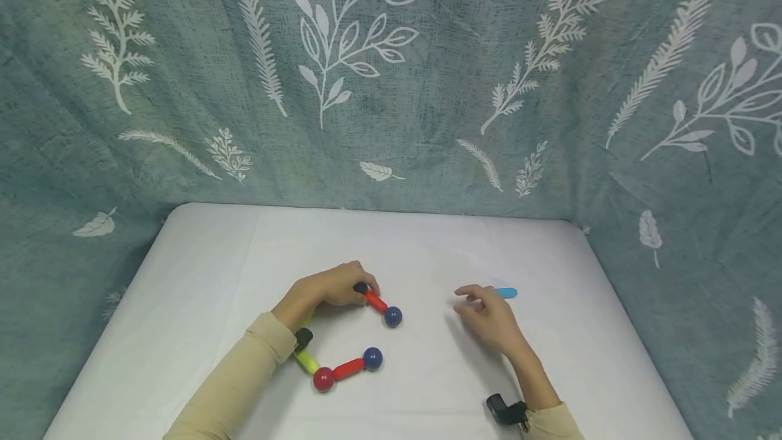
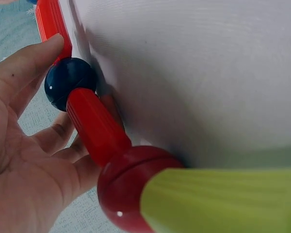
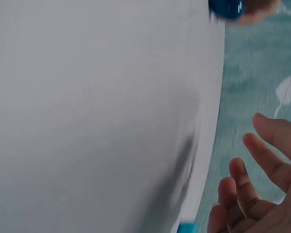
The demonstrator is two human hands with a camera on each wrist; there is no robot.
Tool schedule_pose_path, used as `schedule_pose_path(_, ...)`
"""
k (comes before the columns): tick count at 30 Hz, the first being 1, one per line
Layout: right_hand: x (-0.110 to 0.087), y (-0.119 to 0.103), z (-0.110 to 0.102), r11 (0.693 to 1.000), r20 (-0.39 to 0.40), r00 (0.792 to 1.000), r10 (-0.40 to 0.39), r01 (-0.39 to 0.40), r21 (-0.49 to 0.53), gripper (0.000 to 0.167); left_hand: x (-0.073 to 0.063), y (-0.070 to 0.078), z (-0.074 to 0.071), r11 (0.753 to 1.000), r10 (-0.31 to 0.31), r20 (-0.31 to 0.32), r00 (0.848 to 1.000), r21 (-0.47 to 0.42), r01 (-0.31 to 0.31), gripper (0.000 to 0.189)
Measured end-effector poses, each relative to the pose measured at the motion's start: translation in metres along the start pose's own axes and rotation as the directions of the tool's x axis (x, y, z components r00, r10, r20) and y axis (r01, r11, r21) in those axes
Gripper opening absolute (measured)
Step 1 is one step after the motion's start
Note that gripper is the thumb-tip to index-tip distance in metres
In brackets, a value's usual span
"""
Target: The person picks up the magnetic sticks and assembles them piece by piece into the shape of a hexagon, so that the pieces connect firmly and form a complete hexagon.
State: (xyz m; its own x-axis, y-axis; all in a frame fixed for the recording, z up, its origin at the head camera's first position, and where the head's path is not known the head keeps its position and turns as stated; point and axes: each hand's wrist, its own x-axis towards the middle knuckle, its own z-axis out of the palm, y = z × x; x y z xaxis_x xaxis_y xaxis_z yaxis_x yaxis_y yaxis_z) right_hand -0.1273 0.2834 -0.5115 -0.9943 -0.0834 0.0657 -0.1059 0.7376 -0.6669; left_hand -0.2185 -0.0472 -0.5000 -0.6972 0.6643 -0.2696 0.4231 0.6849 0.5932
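A chain of magnetic balls and rods lies bent on the white table. My left hand [image 1: 336, 285] grips its far end, with the thumb on a red rod [image 2: 52, 24] beside a dark blue ball [image 2: 70, 80]. In the head view that red rod [image 1: 376, 302] leads to a blue end ball [image 1: 393, 316]. A yellow-green rod [image 1: 307, 362], a dark red ball [image 1: 324, 379], a second red rod [image 1: 349, 369] and another blue ball [image 1: 373, 358] form the near part. My right hand [image 1: 489, 321] holds nothing, fingers loosely bent, beside a light blue rod [image 1: 507, 292].
The white cloth-covered table [image 1: 427, 250] ends at a green leaf-patterned curtain [image 1: 440, 87] behind and at the sides. A black wrist camera [image 1: 506, 410] sits on the right wrist; another [image 1: 303, 338] on the left hides part of the chain.
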Motion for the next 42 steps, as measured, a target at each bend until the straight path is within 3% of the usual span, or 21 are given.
schedule_pose_path(9, 0.004, 0.044, -0.047, 0.994, -0.095, 0.995, 0.01, -0.02, -0.104, 0.027, 0.0, 0.002, 0.002, 1.0, 0.009, -0.017, 1.0, 0.017, -0.008, 0.022)
schedule_pose_path(19, 0.016, 0.066, -0.056, 0.97, -0.06, 0.994, 0.095, -0.106, -0.22, 0.03, -0.003, 0.01, 0.007, 0.998, 0.011, -0.026, 1.0, 0.055, -0.009, 0.019)
schedule_pose_path(33, 0.016, 0.069, -0.05, 0.968, -0.035, 0.994, 0.1, -0.105, -0.23, 0.022, -0.004, 0.013, 0.008, 0.998, 0.02, -0.016, 1.0, 0.061, -0.019, 0.017)
schedule_pose_path(42, 0.008, 0.041, -0.045, 0.984, -0.007, 0.994, 0.111, -0.111, -0.137, 0.027, -0.003, 0.012, 0.009, 0.998, 0.001, -0.025, 1.0, 0.059, 0.001, 0.015)
